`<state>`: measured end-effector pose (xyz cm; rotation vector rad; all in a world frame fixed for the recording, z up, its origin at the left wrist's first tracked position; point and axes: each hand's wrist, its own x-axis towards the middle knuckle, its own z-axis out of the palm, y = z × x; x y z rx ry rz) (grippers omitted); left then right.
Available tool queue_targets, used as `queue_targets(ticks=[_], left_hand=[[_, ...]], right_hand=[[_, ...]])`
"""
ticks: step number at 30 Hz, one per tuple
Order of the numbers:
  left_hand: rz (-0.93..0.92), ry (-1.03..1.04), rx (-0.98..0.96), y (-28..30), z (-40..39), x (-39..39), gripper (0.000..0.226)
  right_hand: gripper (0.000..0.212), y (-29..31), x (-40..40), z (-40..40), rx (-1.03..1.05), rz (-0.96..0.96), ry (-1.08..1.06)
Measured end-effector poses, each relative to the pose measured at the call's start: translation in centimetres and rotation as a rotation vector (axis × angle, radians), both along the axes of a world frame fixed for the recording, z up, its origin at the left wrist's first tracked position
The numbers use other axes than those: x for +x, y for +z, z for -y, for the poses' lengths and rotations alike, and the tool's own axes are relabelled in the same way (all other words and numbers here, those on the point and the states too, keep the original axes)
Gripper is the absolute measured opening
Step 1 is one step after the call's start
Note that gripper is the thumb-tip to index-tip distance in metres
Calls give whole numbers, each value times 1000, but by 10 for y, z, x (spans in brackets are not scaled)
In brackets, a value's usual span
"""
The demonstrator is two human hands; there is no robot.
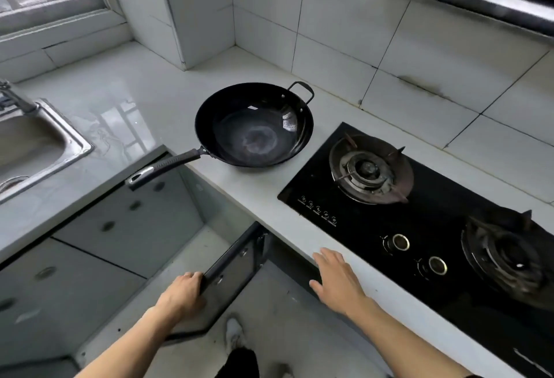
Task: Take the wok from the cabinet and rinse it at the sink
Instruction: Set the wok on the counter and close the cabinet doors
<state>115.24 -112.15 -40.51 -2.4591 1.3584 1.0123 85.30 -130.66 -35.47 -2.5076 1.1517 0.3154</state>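
No text, brand or number can be read here. The hob (419, 228) carries a row of five small white round symbols near its front left corner, each with a tiny caption under it, but the print is too small and blurred to make out. The two knobs (400, 242) on the hob have faint marks around them, also unreadable. The wok (254, 129) shows no label or stamp that can be read.
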Motion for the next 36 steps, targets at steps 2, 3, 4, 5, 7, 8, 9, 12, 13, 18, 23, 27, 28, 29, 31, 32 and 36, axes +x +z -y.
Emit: queue_targets(ticks=[2, 3, 4, 5, 7, 8, 9, 12, 13, 18, 23, 27, 28, 29, 31, 32, 36], left_hand=[[-9, 81, 3, -9, -11, -5, 37], [8, 110, -16, -11, -16, -7, 37], [39, 132, -42, -12, -19, -10, 34], [70, 148, -65, -10, -22, -15, 31], [90, 178, -98, -6, -25, -26, 23], [88, 185, -108, -5, -26, -31, 22], [92, 181, -119, -5, -26, -36, 24], [97, 175, -143, -5, -28, -44, 29], [81, 178, -163, -6, -29, -47, 26], [-41, 171, -261, -6, -32, -61, 17], [-129, 96, -334, -6, -37, -91, 36], [-97, -33, -353, -8, -38, -123, 50], [-81, -53, -367, -9, -35, -129, 49], [-80, -65, -391, -9, -31, -136, 46], [-110, -84, -451, -10, -23, -147, 36], [-132, -90, -477, -10, -20, -151, 34], [-128, -169, -517, -11, -15, -163, 55]], right_hand=[[61, -10, -13, -7, -9, 17, 9], [63, -13, -18, -10, -19, 25, 13], [64, -14, -24, -12, -27, 28, 13], [65, -15, -29, -14, -28, 23, 9], [66, -16, -40, -18, -25, 15, -21], [67, -16, -45, -21, -25, 13, -42], [67, -14, -50, -25, -28, 7, -61], [66, -9, -63, -37, -41, -10, -106], [65, -7, -68, -41, -36, -14, -132], [64, -3, -89, -68, -42, -46, -205], [68, 2, -99, -91, -53, -49, -264], [69, 7, -108, -104, -55, -17, -292], [69, 8, -111, -105, -55, -7, -299], [68, 8, -114, -105, -52, 3, -305], [67, 8, -122, -105, -40, 21, -316], [67, 8, -126, -104, -35, 27, -317], [66, 7, -146, -101, -29, 64, -338]])
